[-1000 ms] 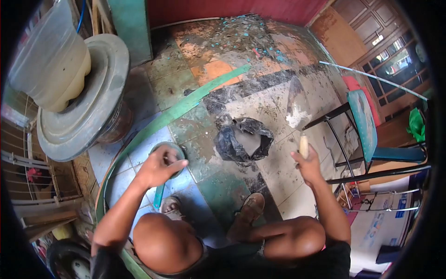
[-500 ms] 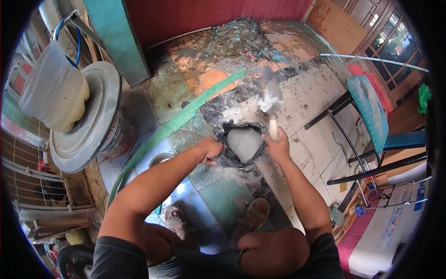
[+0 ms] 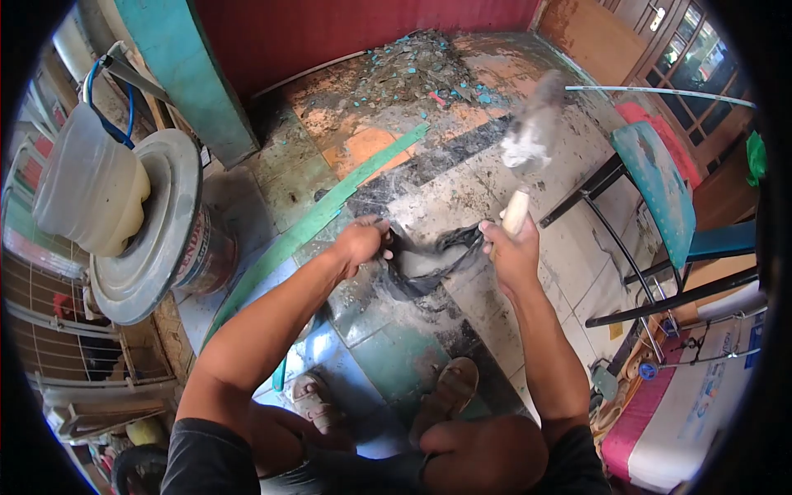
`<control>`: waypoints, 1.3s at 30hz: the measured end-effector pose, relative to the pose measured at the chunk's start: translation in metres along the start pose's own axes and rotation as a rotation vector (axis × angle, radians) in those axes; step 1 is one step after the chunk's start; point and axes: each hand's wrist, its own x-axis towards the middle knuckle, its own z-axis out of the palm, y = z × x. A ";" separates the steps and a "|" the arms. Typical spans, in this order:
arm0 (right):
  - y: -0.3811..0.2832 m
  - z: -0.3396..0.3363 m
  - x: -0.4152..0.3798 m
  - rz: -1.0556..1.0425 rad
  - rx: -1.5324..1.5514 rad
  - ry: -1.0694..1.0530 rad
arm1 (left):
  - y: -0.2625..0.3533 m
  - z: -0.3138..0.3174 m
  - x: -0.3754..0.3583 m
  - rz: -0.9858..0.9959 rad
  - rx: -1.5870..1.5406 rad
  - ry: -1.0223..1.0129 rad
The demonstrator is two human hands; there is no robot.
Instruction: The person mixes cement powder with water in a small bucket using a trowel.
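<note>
Tiled floor [image 3: 394,356], black bag [image 3: 419,285] between left hand [image 3: 361,242] and right hand [image 3: 515,252] with trowel [image 3: 517,209]

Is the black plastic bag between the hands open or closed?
Open: the black plastic bag has its mouth spread, showing pale grey material inside.

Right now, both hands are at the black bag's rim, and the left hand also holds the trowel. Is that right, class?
Not quite: the head view shows the trowel in the right hand, not the left hand. Both hands are at the rim of the black bag.
</note>
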 end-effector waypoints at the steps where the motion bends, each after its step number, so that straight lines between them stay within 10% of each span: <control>1: -0.002 0.000 0.003 0.003 -0.050 -0.015 | 0.005 -0.001 0.002 0.048 0.013 0.028; 12: 0.018 -0.056 -0.040 0.053 -0.457 0.132 | 0.000 0.005 0.015 0.187 0.159 -0.018; 16: -0.028 -0.068 -0.062 -0.383 -0.705 -0.055 | 0.005 0.006 0.005 0.224 0.144 -0.063; 19: -0.073 -0.058 -0.080 -0.120 -0.956 -0.218 | 0.001 0.003 0.003 0.224 0.084 -0.085; 22: -0.056 -0.051 -0.080 -0.436 -1.187 -0.383 | -0.006 0.003 0.006 0.245 0.002 -0.070; 39: 0.109 -0.013 -0.027 -0.135 -1.479 -0.488 | -0.038 0.025 -0.010 0.322 -0.203 -0.025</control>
